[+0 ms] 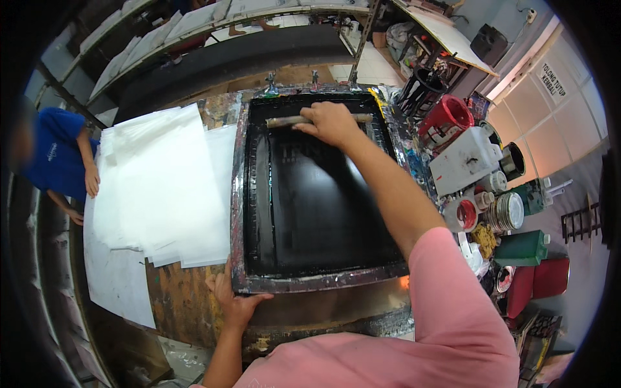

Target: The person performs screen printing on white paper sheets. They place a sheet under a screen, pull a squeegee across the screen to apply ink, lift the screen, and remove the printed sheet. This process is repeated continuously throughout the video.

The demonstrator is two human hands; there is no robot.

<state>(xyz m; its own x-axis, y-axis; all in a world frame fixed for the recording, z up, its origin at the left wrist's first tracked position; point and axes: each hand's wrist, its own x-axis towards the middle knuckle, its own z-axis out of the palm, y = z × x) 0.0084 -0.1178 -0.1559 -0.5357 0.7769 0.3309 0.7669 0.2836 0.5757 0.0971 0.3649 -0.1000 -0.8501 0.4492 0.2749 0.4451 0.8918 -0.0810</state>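
Note:
A screen printing frame (323, 280) lies on the paint-stained table in front of me, its mesh dark and glossy with a faint printed design near the far end. Across that far end lies a squeegee (283, 121) with a worn handle. My right hand (328, 123) is closed round the squeegee's middle, the arm stretched over the screen. My left hand (236, 301) grips the frame's near left corner, thumb along the near edge and fingers by the left side. What lies beneath the screen is hidden.
Loose white sheets (162, 181) are piled left of the frame, beside a person in a blue shirt (61, 152). Clamps (315, 80) line the far edge. Along the right stand a red bucket (449, 119), a white jerrycan (466, 161) and a green container (521, 249).

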